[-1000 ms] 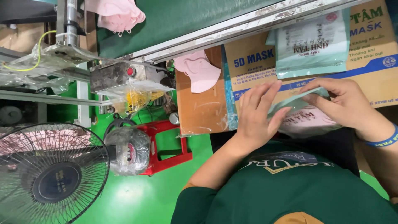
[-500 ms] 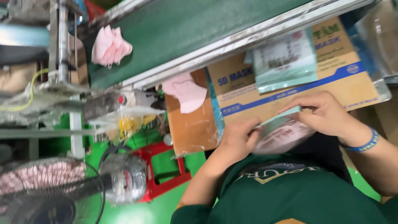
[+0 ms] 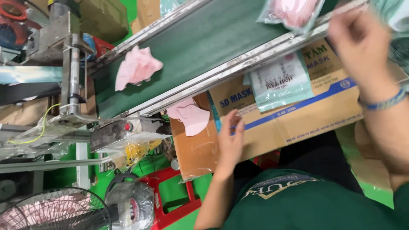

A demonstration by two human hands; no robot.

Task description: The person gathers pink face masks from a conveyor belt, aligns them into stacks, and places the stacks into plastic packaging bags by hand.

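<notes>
My right hand (image 3: 362, 47), with a blue band on its wrist, is raised over the green conveyor belt (image 3: 204, 47). It is blurred, fingers apart, with its tips at the edge of a clear bag of pink masks (image 3: 294, 12) lying on the belt. My left hand (image 3: 230, 138) rests open and flat against the side of a brown cardboard box (image 3: 298, 123) and holds nothing. A teal-printed packet (image 3: 281, 83) lies on the box. One loose pink mask (image 3: 136, 68) lies on the belt, another pink mask (image 3: 189, 117) on the box flap.
A metal machine frame (image 3: 68, 64) with a sealing head (image 3: 128, 130) stands left of the belt. Below are a wire fan (image 3: 51, 211), a plastic-wrapped object (image 3: 130, 204) and a red stool (image 3: 174, 200) on green floor. More teal packaging (image 3: 396, 12) shows at the top right.
Both hands held a packet of masks over the box. Now my right hand has gone up to the belt, where a bag lies, and my left hand has dropped onto the box.
</notes>
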